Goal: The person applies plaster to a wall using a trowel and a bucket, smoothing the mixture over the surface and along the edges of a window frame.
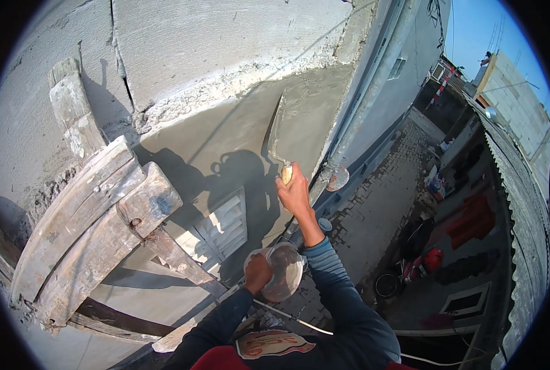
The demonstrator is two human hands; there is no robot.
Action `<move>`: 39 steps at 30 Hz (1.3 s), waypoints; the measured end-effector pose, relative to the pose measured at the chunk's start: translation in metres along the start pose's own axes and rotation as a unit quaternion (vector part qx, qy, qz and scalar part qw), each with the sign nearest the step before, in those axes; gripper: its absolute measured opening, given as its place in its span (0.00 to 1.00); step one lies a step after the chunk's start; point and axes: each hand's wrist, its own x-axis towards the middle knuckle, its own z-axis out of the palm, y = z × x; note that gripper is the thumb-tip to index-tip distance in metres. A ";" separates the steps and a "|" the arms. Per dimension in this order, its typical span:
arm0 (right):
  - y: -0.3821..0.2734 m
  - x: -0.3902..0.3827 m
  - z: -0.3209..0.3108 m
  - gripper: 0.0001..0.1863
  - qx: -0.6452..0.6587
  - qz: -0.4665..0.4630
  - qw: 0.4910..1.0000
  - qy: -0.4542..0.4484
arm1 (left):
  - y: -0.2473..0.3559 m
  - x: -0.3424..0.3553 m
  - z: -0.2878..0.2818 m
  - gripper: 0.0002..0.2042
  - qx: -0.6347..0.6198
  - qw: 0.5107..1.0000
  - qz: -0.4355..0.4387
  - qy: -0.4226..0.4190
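Note:
My right hand (293,191) grips the wooden handle of a metal trowel (277,126), whose long blade lies against grey render (321,98) on the wall, beside the corner. Lower down, my left hand (258,271) grips a translucent plastic container (286,271) with dark grey contents. The render has a ragged upper edge below pale blockwork (213,37), and my shadow falls across it. A white louvred opening (228,222) shows in the wall behind the container.
Weathered scaffold boards (90,234) occupy the left. A pipe (373,92) runs along the corner on the right. Far below lies a paved alley (373,185) with a parked motorbike (410,265), beside a corrugated roof edge (515,234). An unfinished block building (521,98) stands beyond.

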 end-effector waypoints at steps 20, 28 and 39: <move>0.034 0.061 -0.042 0.10 0.280 0.173 0.944 0.017 | 0.003 0.001 0.014 0.17 -0.032 0.999 0.000 0.027; -0.049 -0.023 0.008 0.11 0.132 -0.016 0.988 -0.079 | -0.006 -0.001 0.005 0.17 -0.012 1.000 -0.016 0.019; -0.040 0.008 0.031 0.11 0.013 -0.099 0.992 0.080 | -0.006 0.007 0.018 0.18 -0.008 1.000 0.026 0.006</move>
